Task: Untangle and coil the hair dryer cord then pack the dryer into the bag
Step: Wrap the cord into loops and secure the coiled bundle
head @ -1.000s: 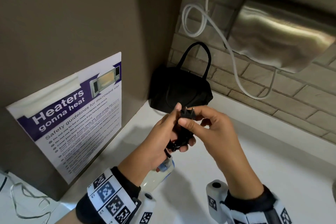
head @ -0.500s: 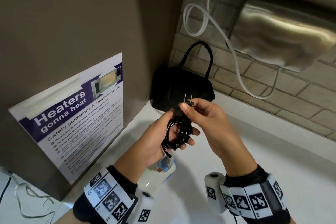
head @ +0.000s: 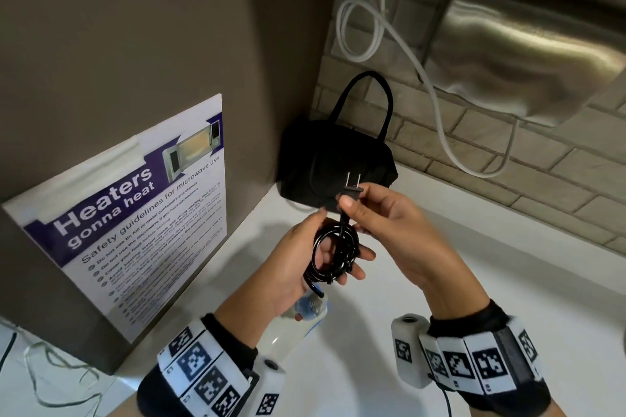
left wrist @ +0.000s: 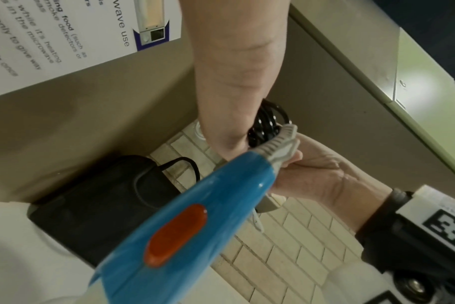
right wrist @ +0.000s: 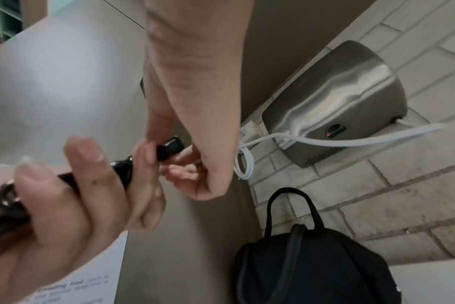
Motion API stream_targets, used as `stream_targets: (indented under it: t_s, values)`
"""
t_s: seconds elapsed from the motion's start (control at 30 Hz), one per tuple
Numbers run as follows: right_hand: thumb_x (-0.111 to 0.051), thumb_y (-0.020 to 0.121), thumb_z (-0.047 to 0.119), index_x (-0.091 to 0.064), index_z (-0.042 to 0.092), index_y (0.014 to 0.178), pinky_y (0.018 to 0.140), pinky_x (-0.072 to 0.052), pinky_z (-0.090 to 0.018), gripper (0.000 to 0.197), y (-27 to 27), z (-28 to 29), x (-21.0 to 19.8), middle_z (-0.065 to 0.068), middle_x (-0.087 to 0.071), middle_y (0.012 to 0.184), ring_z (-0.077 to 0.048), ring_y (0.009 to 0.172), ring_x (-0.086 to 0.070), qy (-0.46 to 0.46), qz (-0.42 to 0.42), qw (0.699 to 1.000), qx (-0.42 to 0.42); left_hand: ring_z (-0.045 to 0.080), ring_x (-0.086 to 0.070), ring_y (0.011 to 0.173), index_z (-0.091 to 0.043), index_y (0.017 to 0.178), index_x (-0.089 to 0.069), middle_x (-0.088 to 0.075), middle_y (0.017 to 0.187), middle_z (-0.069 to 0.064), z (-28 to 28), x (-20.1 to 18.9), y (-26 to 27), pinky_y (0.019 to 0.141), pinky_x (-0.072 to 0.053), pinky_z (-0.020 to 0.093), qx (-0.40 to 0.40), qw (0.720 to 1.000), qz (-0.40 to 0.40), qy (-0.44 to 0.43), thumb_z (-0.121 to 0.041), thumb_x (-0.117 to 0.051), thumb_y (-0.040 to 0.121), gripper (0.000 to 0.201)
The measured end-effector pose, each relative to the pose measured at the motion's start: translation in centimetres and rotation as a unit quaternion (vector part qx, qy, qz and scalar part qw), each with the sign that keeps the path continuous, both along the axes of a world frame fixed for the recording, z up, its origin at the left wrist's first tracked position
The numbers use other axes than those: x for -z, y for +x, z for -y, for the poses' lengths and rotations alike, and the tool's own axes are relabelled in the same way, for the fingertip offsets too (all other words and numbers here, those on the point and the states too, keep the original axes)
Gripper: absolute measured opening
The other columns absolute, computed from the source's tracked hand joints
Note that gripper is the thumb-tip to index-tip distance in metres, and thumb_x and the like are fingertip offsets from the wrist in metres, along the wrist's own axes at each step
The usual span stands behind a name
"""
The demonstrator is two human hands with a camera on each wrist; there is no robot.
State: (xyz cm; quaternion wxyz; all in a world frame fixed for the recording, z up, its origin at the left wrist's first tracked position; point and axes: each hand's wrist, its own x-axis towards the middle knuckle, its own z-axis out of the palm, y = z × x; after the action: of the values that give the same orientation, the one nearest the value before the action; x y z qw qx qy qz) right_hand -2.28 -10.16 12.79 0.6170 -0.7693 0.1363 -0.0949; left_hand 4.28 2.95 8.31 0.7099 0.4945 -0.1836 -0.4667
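Observation:
My left hand (head: 294, 257) grips the coiled black cord (head: 335, 254), its fingers curled through the loops. My right hand (head: 369, 210) pinches the plug (head: 352, 195) just above the coil, prongs pointing up. The hair dryer (head: 305, 313), blue and white with an orange switch (left wrist: 177, 234), hangs or leans below my left hand; its blue handle (left wrist: 195, 216) runs up to the coil (left wrist: 268, 123). In the right wrist view the plug (right wrist: 169, 148) sits between thumb and finger. The black bag (head: 338, 162) stands behind my hands in the corner, its opening not visible.
A white counter (head: 474, 281) spreads to the right. A brown cabinet side with a microwave poster (head: 135, 213) walls off the left. On the brick wall, a steel hand dryer (head: 525, 54) and its looped white cable (head: 440, 118) hang above the bag.
My right hand has drawn the plug up out of the bundle, and the coil now shows as open loops in my left palm.

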Motion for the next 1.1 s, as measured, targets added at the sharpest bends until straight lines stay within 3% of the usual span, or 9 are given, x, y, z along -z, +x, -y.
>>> stream_targets:
  t_s: [0.1,0.23,0.3,0.43,0.57,0.73,0.93,1.03,1.1]
  values:
    - [-0.061,0.088,0.033,-0.064,0.010,0.104,0.078,-0.048,-0.042,0.028,-0.9,-0.2,-0.6,-0.026,-0.062,0.098,-0.025,0.081,-0.058,-0.020,-0.015,0.999,-0.033,0.034,-0.066,0.066,-0.009,0.109,-0.064,-0.072,0.094,0.026,0.4,0.1,0.1,0.052,-0.046,0.029,-0.014,1.000,0.013,0.017,-0.050,-0.018,0.100,0.062]
    - [-0.061,0.088,0.034,-0.066,0.016,0.102,0.072,-0.044,-0.042,0.024,-1.3,-0.3,-1.2,-0.028,-0.063,0.099,-0.029,0.077,-0.055,-0.047,-0.015,0.997,-0.059,0.037,-0.068,0.066,-0.017,0.103,-0.063,-0.073,0.090,0.026,0.7,0.2,0.1,0.050,-0.048,0.027,-0.027,0.999,0.034,0.023,-0.059,-0.016,0.096,0.063]
    - [-0.061,0.090,0.032,-0.066,0.015,0.102,0.069,-0.046,-0.039,0.022,-1.4,-0.2,-1.5,-0.021,-0.067,0.090,-0.027,0.072,-0.055,-0.065,-0.032,0.994,-0.084,0.036,-0.068,0.062,-0.020,0.107,-0.057,-0.072,0.088,0.028,0.6,0.1,0.1,0.051,-0.050,0.027,-0.026,0.999,0.035,0.021,-0.062,-0.014,0.094,0.062]
    - [-0.059,0.091,0.029,-0.066,0.034,0.094,0.064,-0.041,-0.022,0.009,-1.6,0.2,-1.7,0.021,-0.066,0.074,-0.002,0.071,-0.056,-0.107,-0.063,0.986,-0.108,0.037,-0.068,0.062,-0.022,0.112,-0.053,-0.071,0.089,0.031,0.2,0.2,0.0,0.056,-0.054,0.031,-0.004,0.999,0.044,0.007,-0.066,-0.013,0.089,0.064]
    - [-0.062,0.090,0.026,-0.066,0.032,0.089,0.056,-0.039,-0.022,0.008,-1.7,0.4,-1.3,0.006,-0.061,0.072,-0.011,0.064,-0.051,-0.061,-0.075,0.988,-0.121,0.038,-0.067,0.062,-0.018,0.122,-0.048,-0.069,0.092,0.034,0.1,0.5,-0.2,0.053,-0.053,0.031,0.018,0.998,0.055,-0.004,-0.073,-0.015,0.078,0.078]
    - [-0.062,0.085,0.024,-0.064,0.009,0.109,0.054,-0.047,-0.017,0.029,-1.9,0.8,-0.7,0.002,-0.065,0.081,-0.010,0.067,-0.059,0.054,-0.042,0.996,-0.054,0.038,-0.067,0.101,-0.026,0.127,-0.045,-0.068,0.111,0.024,-1.8,3.1,1.8,0.095,-0.049,0.048,-0.013,0.994,0.102,-0.023,-0.089,-0.046,0.058,0.094]
    - [-0.065,0.081,0.026,-0.069,0.016,0.102,0.066,-0.054,-0.020,0.024,-1.9,1.8,0.0,0.000,-0.057,0.082,-0.006,0.066,-0.056,0.150,0.030,0.987,0.053,0.009,-0.059,0.114,-0.048,0.128,-0.036,-0.063,0.122,-0.003,-5.0,6.5,3.5,0.101,-0.045,0.031,0.162,0.924,0.312,0.148,-0.050,-0.077,0.067,0.074]
    - [-0.064,0.082,0.025,-0.069,0.020,0.092,0.069,-0.055,-0.021,0.012,-2.0,1.8,0.9,0.007,-0.060,0.068,-0.008,0.070,-0.058,0.168,0.044,0.980,0.093,0.021,-0.065,0.108,-0.035,0.132,-0.042,-0.068,0.115,0.008,-4.2,8.1,2.7,0.094,-0.052,0.041,0.093,0.956,0.227,0.160,-0.033,-0.071,0.082,0.057]
    - [-0.061,0.088,0.019,-0.066,0.017,0.091,0.073,-0.055,-0.022,0.006,-2.2,2.1,1.7,0.011,-0.060,0.062,-0.007,0.068,-0.059,0.174,0.051,0.976,0.119,0.025,-0.065,0.106,-0.034,0.124,-0.048,-0.067,0.113,0.011,-3.1,8.3,2.1,0.086,-0.057,0.036,0.072,0.959,0.218,0.165,-0.026,-0.066,0.088,0.041]
